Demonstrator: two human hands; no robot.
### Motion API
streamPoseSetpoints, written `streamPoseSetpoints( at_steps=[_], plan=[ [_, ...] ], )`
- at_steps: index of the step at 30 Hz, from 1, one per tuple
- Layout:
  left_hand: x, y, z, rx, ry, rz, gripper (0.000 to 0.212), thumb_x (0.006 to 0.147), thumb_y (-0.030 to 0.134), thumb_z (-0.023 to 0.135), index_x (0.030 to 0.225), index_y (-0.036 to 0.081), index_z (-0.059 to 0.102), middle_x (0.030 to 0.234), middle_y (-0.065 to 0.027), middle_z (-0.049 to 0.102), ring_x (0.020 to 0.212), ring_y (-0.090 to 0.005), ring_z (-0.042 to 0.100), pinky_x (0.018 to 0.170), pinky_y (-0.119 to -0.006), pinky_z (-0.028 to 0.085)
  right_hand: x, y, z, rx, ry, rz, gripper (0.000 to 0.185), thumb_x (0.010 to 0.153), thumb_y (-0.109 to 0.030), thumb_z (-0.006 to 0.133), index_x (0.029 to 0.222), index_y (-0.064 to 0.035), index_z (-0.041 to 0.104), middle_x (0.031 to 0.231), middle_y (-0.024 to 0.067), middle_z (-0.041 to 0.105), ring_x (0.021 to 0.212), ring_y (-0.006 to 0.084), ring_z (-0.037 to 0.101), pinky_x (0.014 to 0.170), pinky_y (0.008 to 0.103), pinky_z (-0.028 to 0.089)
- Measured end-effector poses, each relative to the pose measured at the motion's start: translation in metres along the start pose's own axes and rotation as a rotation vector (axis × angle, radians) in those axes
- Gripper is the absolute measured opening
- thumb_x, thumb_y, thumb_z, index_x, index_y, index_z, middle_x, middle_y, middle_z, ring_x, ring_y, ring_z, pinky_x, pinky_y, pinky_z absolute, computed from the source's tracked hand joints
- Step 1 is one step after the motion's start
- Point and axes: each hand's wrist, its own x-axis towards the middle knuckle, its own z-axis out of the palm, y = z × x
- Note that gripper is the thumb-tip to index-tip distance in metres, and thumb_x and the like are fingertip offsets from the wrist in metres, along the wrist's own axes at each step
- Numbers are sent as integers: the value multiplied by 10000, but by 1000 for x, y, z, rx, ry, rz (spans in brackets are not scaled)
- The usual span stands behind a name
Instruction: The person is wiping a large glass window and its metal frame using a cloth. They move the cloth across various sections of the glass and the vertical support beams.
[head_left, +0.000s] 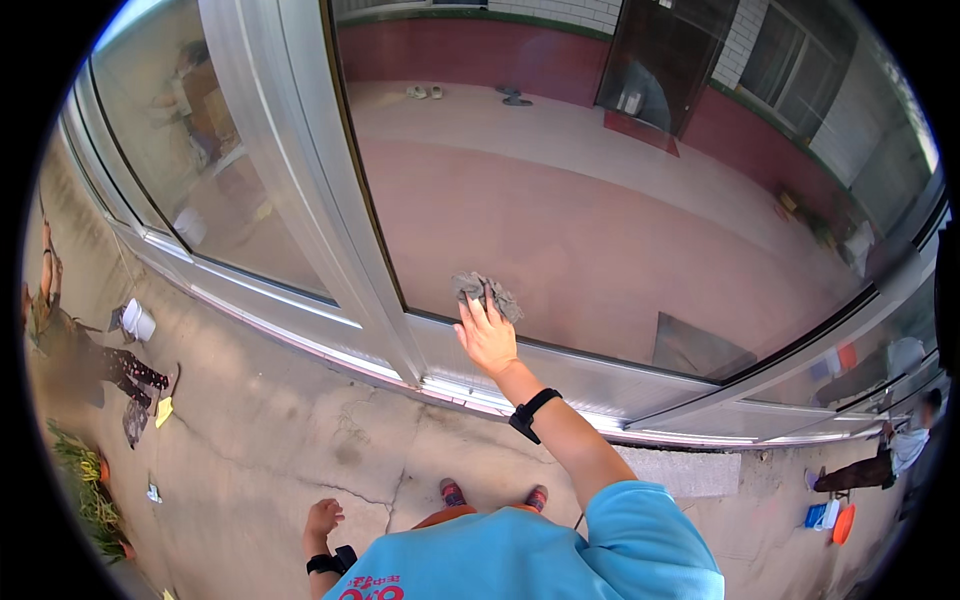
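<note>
My right hand (487, 334) presses a crumpled grey cloth (487, 294) flat against the lower left part of a large window pane (570, 225), just above the aluminium frame (600, 367). Its fingers are spread over the cloth. A black band is on that wrist. My left hand (324, 516) hangs low beside my body over the concrete ground, fingers loosely curled, with nothing seen in it. A black device is strapped to the left wrist.
A person (82, 360) is at the far left near a white bucket (139, 320) and potted plants (86, 491). Another person (885, 457) is at the right by a blue container (816, 516) and an orange basin (844, 524). A stone slab (679, 472) lies along the wall.
</note>
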Motion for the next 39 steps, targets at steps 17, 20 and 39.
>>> streamPoseSetpoints(
  at_steps=[17,20,39],
  plan=[
    [8,-81,11,-61,-2,-17,318,808,169,451,1066,18,558,837,-90,626,656,-174,633,479,-259,441,22,-3,-7,-135,-152,-249,417,880,-321,460,1179,-37,517,1328,5,369,1156,118,418,1017,408,324],
    [32,-70,16,0,-37,99,315,795,164,455,1055,25,564,819,-79,621,652,-167,630,473,-255,435,-10,31,-36,-116,-121,-153,371,860,-321,502,1140,-83,554,1292,-15,400,1137,117,436,934,385,398],
    [31,140,121,77,-178,264,241,796,160,488,977,22,568,787,-84,615,626,-170,622,429,-236,406,-233,274,-190,-381,238,533,459,812,-260,569,1254,-173,485,1250,189,386,1141,378,389,883,462,367]
  ],
)
